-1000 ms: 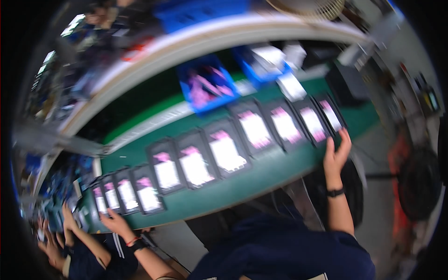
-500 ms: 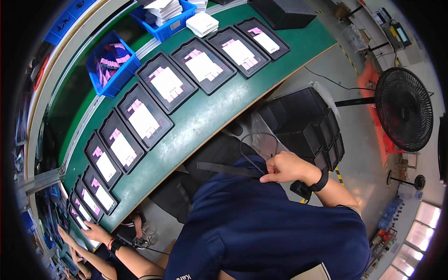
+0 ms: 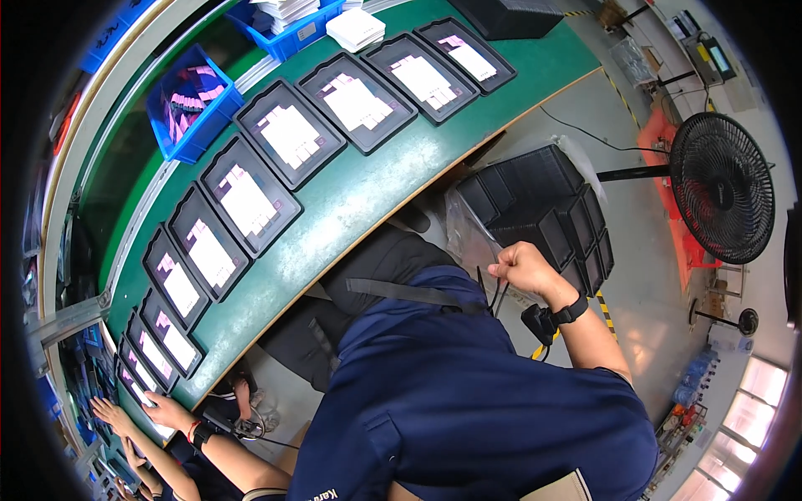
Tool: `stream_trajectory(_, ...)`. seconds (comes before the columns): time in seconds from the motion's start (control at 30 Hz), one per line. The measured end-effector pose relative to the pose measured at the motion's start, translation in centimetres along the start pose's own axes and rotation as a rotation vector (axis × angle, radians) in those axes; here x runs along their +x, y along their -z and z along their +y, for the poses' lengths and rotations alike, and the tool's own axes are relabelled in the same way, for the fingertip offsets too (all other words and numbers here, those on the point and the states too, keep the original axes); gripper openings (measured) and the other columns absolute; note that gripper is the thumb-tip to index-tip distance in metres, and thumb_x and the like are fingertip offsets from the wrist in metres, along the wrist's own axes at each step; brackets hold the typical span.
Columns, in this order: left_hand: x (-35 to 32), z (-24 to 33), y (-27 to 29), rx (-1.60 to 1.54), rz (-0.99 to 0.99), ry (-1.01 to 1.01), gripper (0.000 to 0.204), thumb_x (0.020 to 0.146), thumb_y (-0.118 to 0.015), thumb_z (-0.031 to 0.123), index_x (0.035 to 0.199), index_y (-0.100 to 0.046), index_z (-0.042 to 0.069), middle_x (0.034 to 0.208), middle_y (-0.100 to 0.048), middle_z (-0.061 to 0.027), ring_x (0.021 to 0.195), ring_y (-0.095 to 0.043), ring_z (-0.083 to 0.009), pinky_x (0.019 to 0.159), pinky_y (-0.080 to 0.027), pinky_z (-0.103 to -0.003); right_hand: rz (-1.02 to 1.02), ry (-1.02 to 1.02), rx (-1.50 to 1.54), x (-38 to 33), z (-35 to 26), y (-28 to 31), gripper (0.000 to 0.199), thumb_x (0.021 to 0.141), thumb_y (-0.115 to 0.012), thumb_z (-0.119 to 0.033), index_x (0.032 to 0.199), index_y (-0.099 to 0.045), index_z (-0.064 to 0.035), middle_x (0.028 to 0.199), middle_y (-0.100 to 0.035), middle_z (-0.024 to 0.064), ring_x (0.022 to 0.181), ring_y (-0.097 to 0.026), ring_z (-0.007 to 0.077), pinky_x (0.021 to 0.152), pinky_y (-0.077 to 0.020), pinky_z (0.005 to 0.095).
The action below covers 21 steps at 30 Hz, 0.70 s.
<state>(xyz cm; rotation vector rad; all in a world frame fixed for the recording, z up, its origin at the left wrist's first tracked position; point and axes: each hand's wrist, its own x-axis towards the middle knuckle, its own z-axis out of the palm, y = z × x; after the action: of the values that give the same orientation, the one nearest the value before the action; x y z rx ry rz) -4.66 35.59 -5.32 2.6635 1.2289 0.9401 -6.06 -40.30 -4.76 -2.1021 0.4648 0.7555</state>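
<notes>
The rimmed black plastic tray [image 3: 121,367] at lower left, like the row beyond, already bears a flat white piece; a spare white stack [image 3: 356,31] remains at upper centre. My left hand [image 3: 170,412] is beside it, grip unclear; my right hand [image 3: 526,269], right of centre, is closed around a thin, flexible black cord [image 3: 496,301], off the smooth green tabletop [image 3: 368,209]

Factory floor or production workshop, by the look of it: long green-topped workbench [image 3: 326,250] with a row of near-identical black trays [image 3: 320,167] down its length, blue parts bins [image 3: 205,125] along the far edge, a stack of white cards [image 3: 357,30] beside them. More black trays stacked [image 3: 543,225] on the floor off the near edge, with yellow-black hazard tape [image 3: 607,316] and a pedestal fan [image 3: 723,188] beyond the right end. Shared line, too: a co-worker's hand [image 3: 110,415] shows by the left end.
</notes>
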Motion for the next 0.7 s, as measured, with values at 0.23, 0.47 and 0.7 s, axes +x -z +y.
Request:
stream_trajectory(0.23,-0.4,1.5,-0.1,0.006,0.006,0.011,0.067,0.09,-0.046,0.046,0.121,-0.046,-0.014,0.121,-0.049,-0.0331,0.114,-0.047,-0.043,0.1,-0.034,-0.043,0.153,-0.089,0.144,0.3,0.4,1.3,0.027,0.08,-0.066,-0.017,0.06,-0.063,0.0003,0.053,-0.059,0.0063,0.05,-0.056,0.0109,0.051,-0.0435,0.0281)
stream_trajectory(0.47,-1.2,2.4,0.1,-0.077,0.081,-0.014,0.059,0.093,-0.048,0.034,0.12,-0.042,-0.017,0.123,-0.045,-0.0342,0.118,-0.043,-0.042,0.101,-0.033,-0.042,0.195,0.235,-0.708,0.5,-7.2,3.2,0.032,0.074,-0.068,-0.036,0.071,-0.065,-0.005,0.074,-0.063,0.0165,0.073,-0.062,0.0351,0.063,-0.0495,0.0424)
stream_trajectory(0.7,-3.2,4.8,0.5,-0.003,0.094,0.085,0.052,0.092,-0.048,0.031,0.12,-0.044,-0.013,0.124,-0.045,-0.0326,0.119,-0.041,-0.0436,0.103,-0.03,-0.046,0.495,0.894,-0.046,3.5,-18.4,2.6,0.016,0.077,-0.066,-0.011,0.08,-0.058,0.0021,0.072,-0.057,0.0145,0.066,-0.057,0.0287,0.063,-0.0453,0.0346)
